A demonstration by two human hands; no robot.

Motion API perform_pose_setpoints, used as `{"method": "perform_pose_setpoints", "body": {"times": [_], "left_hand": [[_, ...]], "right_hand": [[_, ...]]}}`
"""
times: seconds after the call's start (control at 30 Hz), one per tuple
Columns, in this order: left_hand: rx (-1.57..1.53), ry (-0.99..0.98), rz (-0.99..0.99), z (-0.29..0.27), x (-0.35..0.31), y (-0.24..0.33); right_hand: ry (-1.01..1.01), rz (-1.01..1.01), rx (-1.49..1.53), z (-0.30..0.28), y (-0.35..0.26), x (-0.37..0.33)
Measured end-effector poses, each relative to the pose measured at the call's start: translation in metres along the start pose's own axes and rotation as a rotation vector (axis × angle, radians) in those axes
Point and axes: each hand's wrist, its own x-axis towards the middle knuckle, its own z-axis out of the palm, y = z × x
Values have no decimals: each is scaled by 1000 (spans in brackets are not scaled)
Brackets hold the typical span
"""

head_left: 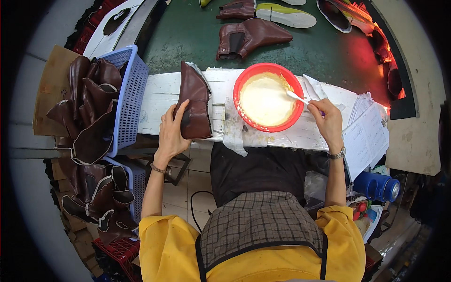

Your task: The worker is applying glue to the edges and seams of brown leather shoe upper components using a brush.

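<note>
A brown leather boot upper (195, 105) lies on the white bench, its pale-edged opening toward the far side. My left hand (174, 127) grips its left side near the close end, thumb and fingers around the leather. To the right stands a red bowl (295, 113) of cream-coloured paste (265, 98). In my right hand (327, 120) is the handle of a small white brush or spatula (298, 97), pinched between the fingers. Its tip reaches over the bowl's right rim, and I cannot make out its exact shape.
Blue baskets (134, 98) heaped with brown boot uppers (94, 98) stand at the left. Across the green surface (188, 42) lie another upper (251, 37) and a yellow last (286, 15). Red light glows at the far right. Papers (366, 136) and a blue flask (376, 186) sit at the right.
</note>
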Motion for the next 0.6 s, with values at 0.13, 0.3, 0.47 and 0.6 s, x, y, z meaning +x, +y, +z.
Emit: {"method": "perform_pose_setpoints", "body": {"times": [0.13, 0.3, 0.47, 0.6], "left_hand": [[-97, 145, 35, 1, 0, 20], [-57, 300, 70, -1, 4, 52], [-39, 333, 206, -14, 7, 85], [-68, 353, 298, -20, 11, 106]], "right_hand": [[93, 16, 55, 5, -15, 0], [66, -21, 130, 7, -36, 7], [80, -108, 366, -2, -62, 8], [4, -129, 464, -1, -73, 11]]}}
